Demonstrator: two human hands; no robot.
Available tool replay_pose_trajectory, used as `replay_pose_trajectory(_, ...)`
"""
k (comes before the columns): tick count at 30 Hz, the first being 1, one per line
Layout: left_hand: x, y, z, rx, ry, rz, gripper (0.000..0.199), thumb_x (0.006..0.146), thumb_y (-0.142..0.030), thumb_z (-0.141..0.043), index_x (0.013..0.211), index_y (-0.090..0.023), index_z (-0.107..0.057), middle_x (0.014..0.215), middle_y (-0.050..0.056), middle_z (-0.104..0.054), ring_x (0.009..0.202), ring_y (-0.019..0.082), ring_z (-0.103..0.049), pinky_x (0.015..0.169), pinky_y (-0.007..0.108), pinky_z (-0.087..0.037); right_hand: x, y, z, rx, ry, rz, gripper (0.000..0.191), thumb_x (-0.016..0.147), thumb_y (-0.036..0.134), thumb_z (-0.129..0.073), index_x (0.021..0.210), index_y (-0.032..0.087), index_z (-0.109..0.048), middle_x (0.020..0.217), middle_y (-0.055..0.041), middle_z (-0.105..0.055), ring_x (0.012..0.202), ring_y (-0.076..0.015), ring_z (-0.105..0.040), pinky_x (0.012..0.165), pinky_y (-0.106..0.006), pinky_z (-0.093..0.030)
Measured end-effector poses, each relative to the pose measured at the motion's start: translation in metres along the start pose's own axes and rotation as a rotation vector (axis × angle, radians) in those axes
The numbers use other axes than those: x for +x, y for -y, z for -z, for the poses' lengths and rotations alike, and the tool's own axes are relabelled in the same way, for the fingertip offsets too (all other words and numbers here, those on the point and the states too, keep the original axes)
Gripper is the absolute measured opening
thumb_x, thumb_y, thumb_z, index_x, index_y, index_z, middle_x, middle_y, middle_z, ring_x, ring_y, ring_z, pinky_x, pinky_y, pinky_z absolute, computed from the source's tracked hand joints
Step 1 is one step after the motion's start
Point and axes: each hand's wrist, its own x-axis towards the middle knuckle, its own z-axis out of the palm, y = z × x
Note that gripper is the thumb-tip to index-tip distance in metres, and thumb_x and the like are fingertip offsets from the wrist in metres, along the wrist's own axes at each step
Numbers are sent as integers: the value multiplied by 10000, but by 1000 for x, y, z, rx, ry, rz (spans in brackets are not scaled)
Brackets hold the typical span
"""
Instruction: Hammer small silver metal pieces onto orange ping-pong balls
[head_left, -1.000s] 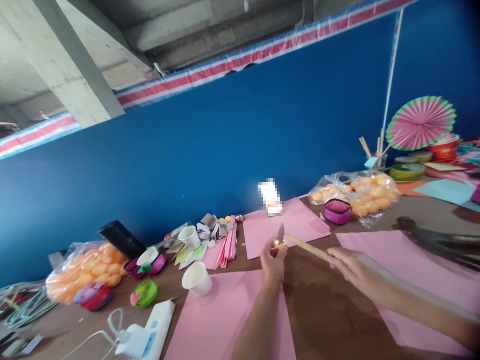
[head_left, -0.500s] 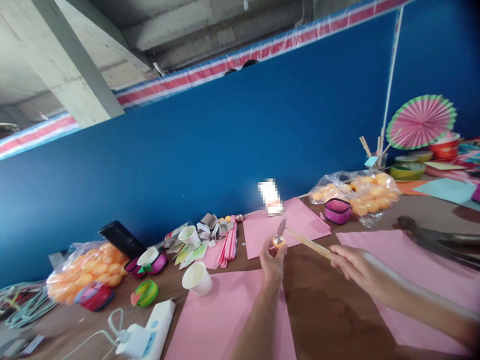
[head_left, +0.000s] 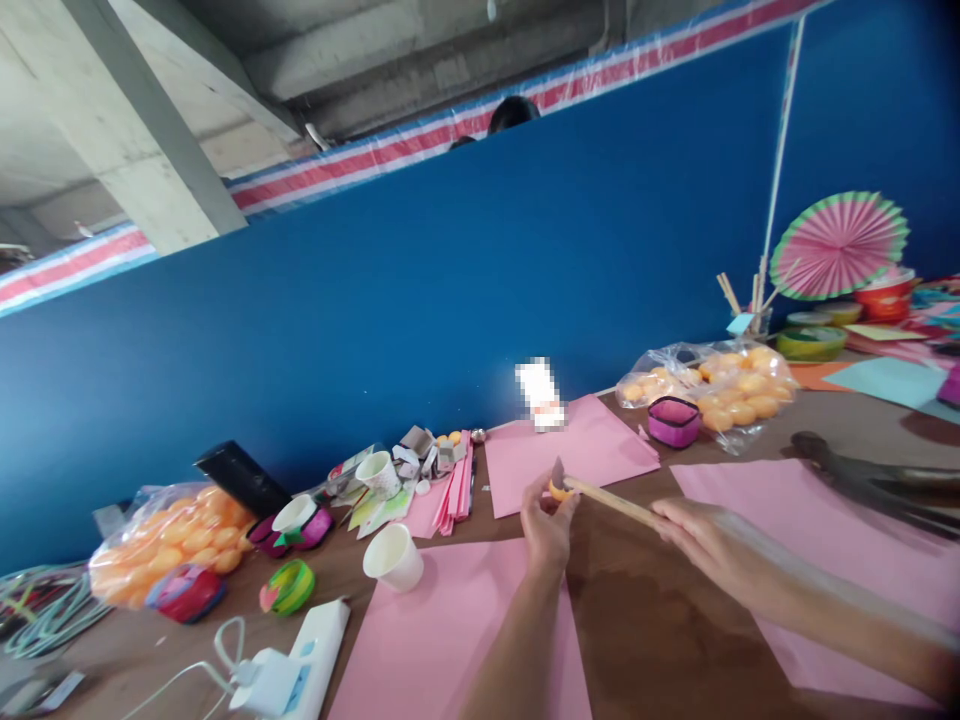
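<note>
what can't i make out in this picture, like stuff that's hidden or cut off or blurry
All in the head view:
Lower side of the small orange piece: covered by the left grip.
Rear end of the wooden-handled tool: inside the right grip.
Dark curved object: cut off by the right edge.
White patch: pixelated, unidentifiable.
Dark rounded shape: lower part hidden by the blue partition.

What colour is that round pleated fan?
The fan is pink, edged in green; the head view shows it best.
</note>
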Motion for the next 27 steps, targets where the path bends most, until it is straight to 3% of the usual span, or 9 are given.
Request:
replay_pose_trajectory(6,-1,-5,1,37,-5,13,422,606,-222,-694,1013,-162,-601,801,41,-633,628,106,-564,607,222,-455,0,-3,0,35,-10,-29,228,863,348,-338,776,220,-506,685,-21,-623,597,-165,-581,563,-258,-417)
replay_pose_trajectory(13,-3,-9,0,-39,5,27,416,602,-200,-689,1008,-163,-606,780,47,-652,642,119,-578,631,236,-456,4,-2,0,89,42,-90,264,885,352,-303,730,214,-468,572,20,-557,499,-131,-528,513,-241,-375)
replay_pose_trajectory(20,-4,-13,1,-110,37,74,457,610,-219,-693,1051,-168,-585,854,47,-656,672,117,-595,665,241,-461,2,-1,-2,128,24,-102,250,869,353,-315,738,216,-476,604,14,-589,493,-133,-536,513,-245,-382)
replay_pose_trajectory(27,-3,-12,1,-164,62,78,463,609,-259,-699,1050,-168,-591,802,27,-633,573,78,-543,597,223,-447,1,0,-2,136,24,-113,261,860,352,-312,710,218,-477,583,7,-578,495,-141,-534,512,-251,-395)
